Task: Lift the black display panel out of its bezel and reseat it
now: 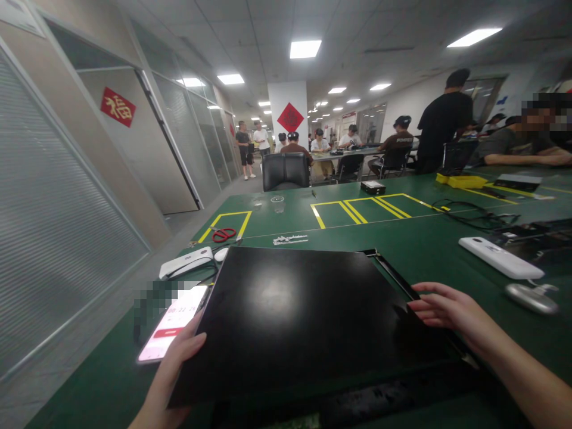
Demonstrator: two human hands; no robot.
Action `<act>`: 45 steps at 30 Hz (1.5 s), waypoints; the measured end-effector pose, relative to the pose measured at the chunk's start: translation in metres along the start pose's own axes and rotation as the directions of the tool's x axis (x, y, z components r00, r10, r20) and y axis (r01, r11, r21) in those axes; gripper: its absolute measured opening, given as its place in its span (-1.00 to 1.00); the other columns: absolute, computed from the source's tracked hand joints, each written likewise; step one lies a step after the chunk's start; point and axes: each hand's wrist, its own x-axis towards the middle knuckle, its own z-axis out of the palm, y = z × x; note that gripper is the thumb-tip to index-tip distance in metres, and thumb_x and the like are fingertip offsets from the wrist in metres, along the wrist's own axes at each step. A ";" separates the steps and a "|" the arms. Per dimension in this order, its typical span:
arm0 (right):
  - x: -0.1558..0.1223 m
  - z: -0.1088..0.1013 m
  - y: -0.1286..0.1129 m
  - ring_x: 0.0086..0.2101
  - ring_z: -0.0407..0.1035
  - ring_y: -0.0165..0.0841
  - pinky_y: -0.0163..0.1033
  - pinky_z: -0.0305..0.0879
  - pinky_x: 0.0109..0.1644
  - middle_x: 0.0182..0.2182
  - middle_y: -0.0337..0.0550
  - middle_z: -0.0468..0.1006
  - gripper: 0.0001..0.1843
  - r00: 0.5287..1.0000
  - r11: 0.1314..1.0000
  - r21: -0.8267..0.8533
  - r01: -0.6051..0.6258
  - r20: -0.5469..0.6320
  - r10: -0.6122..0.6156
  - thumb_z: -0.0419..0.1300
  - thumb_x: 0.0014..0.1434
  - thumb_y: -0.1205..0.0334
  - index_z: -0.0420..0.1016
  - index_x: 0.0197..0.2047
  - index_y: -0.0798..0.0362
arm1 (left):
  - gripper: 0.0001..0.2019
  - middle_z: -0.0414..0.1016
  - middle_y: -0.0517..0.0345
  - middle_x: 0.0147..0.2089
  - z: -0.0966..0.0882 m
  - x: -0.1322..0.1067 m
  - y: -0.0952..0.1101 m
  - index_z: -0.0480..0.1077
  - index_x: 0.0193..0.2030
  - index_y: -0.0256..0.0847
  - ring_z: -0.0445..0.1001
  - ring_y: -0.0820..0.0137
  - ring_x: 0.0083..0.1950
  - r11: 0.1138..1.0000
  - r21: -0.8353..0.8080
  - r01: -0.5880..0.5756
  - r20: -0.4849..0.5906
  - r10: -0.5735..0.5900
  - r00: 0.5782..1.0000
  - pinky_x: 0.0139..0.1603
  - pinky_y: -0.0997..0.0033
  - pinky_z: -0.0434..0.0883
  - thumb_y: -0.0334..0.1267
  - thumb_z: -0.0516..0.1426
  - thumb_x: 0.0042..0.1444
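Observation:
A large flat black panel (295, 316) lies on the green table (402, 238) straight in front of me. My left hand (176, 363) grips its left edge, thumb on top and fingers hidden beneath. My right hand (451, 313) rests on the panel's right edge, fingers stretched out and pressed on the rim next to a thin black frame piece (393, 274).
A lit phone (172, 325) lies left of the panel, with a white device (185, 262) and red scissors (223, 234) behind it. A white power bank (500, 257) and a silver mouse (531, 298) sit right. Yellow tape boxes (357, 210), a black chair (286, 171), seated and standing people beyond.

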 end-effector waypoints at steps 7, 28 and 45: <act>0.001 -0.002 0.000 -0.46 0.60 -0.29 -0.29 0.46 -0.42 -0.37 0.02 0.75 -0.69 1.000 1.000 -0.029 -0.002 -0.012 0.002 0.33 0.03 0.21 0.53 -0.11 0.03 | -0.32 0.74 0.06 0.17 0.006 -0.002 0.002 0.56 0.32 -0.11 0.52 -0.16 0.36 0.999 -0.037 0.032 0.043 -0.031 0.999 0.36 0.05 0.47 -0.06 0.38 0.01; 0.010 -0.007 0.008 -0.41 0.58 -0.25 -0.21 0.44 -0.36 -0.30 0.02 0.75 -0.61 0.999 0.992 -0.121 0.037 -0.008 -0.038 0.30 -0.05 0.05 0.51 -0.12 -0.02 | -0.17 0.71 0.09 0.23 -0.001 0.002 -0.003 0.45 0.43 -0.10 0.52 -0.08 0.37 0.993 -0.040 0.115 0.032 -0.114 0.993 0.12 0.28 0.60 -0.06 0.42 -0.04; 0.013 -0.008 0.009 -0.41 0.55 -0.27 -0.21 0.43 -0.34 -0.33 -0.03 0.74 -0.73 0.998 0.987 -0.157 0.044 -0.032 -0.050 0.27 -0.04 0.07 0.53 -0.23 -0.06 | -0.21 0.79 0.09 0.07 0.011 -0.004 -0.002 0.55 0.33 -0.09 0.59 -0.14 0.28 0.993 -0.031 0.113 0.049 -0.112 0.993 0.07 0.20 0.63 -0.08 0.46 -0.13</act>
